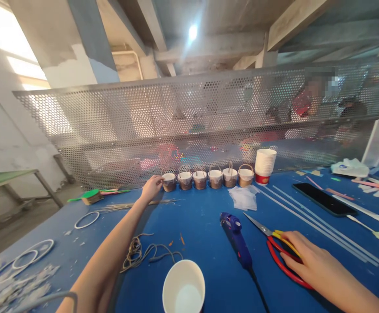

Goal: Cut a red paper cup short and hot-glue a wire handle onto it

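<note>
1. The left hand (150, 187) stretches far across the blue bench (202, 226), fingers closed around the leftmost small basket (169, 181) in a row of six rope-wrapped cups with handles standing along the perforated metal screen (176, 117).
2. The right hand (310, 256) lies flat and relaxed on the red-and-yellow handles of a pair of scissors (274, 243), gripping nothing firmly; the blades point away toward the far left.
3. Just left of the scissors lies a blue glue gun (236, 237), its cord trailing to the near edge.
4. Near the front edge stands an empty white paper cup (183, 289), with a loose coil of twine (140, 254) to its left.
5. At the right end of the basket row rises a stack of paper cups (265, 165), with clear plastic pieces (244, 198) before it.
6. Further right lie long white strips (320, 228) and a dark phone (324, 199).
7. White rings (86, 220) lie on the bench's left side.
8. Behind the screen, people sit blurred.
</note>
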`<state>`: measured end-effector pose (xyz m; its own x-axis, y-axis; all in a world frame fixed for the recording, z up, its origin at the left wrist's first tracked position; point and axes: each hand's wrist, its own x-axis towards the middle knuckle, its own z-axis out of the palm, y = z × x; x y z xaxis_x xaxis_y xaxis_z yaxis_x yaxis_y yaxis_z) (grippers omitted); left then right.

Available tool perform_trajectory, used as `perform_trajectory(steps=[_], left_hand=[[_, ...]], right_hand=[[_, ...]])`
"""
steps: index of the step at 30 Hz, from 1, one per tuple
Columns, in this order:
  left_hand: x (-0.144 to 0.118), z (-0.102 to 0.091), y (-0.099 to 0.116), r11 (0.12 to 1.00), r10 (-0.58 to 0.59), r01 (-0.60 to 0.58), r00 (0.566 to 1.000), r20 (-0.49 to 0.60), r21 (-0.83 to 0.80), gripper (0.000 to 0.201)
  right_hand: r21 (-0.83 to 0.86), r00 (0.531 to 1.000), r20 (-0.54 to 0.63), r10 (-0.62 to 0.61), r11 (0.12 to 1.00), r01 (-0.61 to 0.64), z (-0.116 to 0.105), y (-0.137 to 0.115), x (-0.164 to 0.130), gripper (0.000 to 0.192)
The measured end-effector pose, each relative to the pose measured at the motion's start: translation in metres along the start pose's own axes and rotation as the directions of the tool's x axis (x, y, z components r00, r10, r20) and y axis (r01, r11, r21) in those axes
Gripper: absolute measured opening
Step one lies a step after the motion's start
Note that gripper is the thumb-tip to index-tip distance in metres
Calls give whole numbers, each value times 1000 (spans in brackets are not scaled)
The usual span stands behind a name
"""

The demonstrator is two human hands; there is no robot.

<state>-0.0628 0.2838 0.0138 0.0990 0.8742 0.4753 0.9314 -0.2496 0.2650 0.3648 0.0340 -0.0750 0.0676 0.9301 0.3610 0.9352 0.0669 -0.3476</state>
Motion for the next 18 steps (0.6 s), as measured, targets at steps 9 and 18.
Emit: perform_trajectory(steps=[9, 18], left_hand=[[-2, 4, -1, 998, -47, 47, 999, 0, -51, 28], [5, 2, -4, 999, 41, -40, 999, 33, -32, 31]], right_hand=[[88, 987, 158, -13, 996, -1, -8, -2, 3, 34], [75, 987, 161, -3, 997, -9, -6, 0, 3, 35]])
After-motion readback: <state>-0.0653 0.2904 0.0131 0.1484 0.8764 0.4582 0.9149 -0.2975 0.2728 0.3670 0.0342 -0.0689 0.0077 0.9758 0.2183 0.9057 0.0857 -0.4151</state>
